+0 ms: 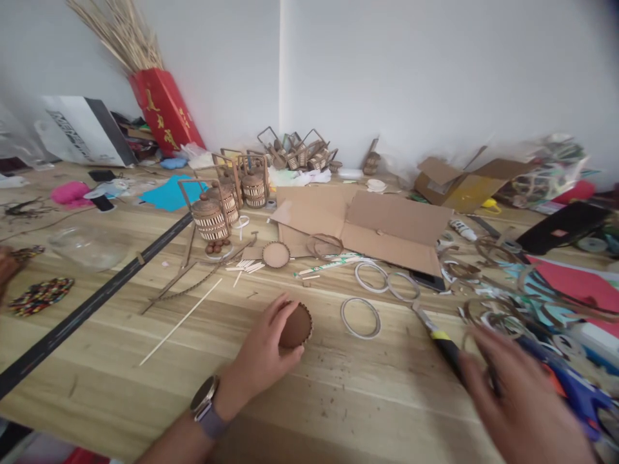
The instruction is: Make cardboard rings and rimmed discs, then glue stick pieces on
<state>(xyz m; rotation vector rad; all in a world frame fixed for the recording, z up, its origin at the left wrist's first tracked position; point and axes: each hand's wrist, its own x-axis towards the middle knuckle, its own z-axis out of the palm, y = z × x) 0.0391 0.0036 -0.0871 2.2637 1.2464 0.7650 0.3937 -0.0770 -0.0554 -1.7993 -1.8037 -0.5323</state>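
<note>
My left hand (271,348) is curled around a small round brown disc (296,325) with a braided rim, holding it at the table top. My right hand (517,393), blurred, is closed about the black handle of a metal hand tool (443,345) with a yellow band; its exact kind is unclear. The tool's metal end lies by a pale ring (403,285). Between the hands rests another pale ring (361,318). Beyond my left hand lies a similar disc with a lighter face (275,254). Dark crumbs are scattered on the wood near my left hand.
Small woven lidded baskets with handles (211,219) stand at the back left. Flattened cardboard (358,222) spreads across the middle. Strips, rings and a blue glue gun (580,393) crowd the right. Another person's hand (7,264) shows at the left edge near a beaded piece (42,296).
</note>
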